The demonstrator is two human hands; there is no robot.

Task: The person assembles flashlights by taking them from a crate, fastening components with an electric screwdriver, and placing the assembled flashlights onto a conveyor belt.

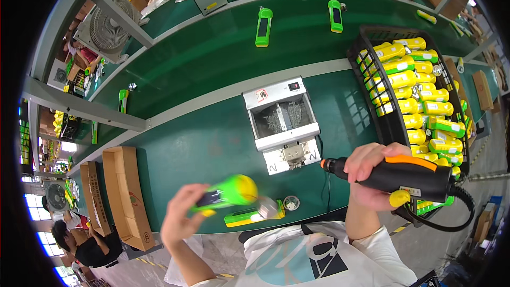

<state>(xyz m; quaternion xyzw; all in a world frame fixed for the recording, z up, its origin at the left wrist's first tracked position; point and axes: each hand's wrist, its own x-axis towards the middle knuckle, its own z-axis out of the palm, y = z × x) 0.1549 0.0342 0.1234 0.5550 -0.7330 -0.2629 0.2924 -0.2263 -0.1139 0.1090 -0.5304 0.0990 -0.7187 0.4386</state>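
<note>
A green-and-yellow plastic torch body with a dark panel is pinched near its left end by the narrowed fingers of the left hand; its rounded yellow end is left unsupported to the right of them, so it could be dropped if that one-ended hold were slackened. A black powered screwdriver with orange trim is wrapped by the fingers of the right hand, its tip kept near the bench's white metal screw feeder, which could be knocked by a careless swing. The screwdriver's curled black cable could be snagged on the black plastic crate at the bench's right end. Below the held torch body, a second green-and-yellow torch body is laid along the front edge of the green-topped bench; it and the round silver reflector beside it could be pushed off by a brushing sleeve.
</note>
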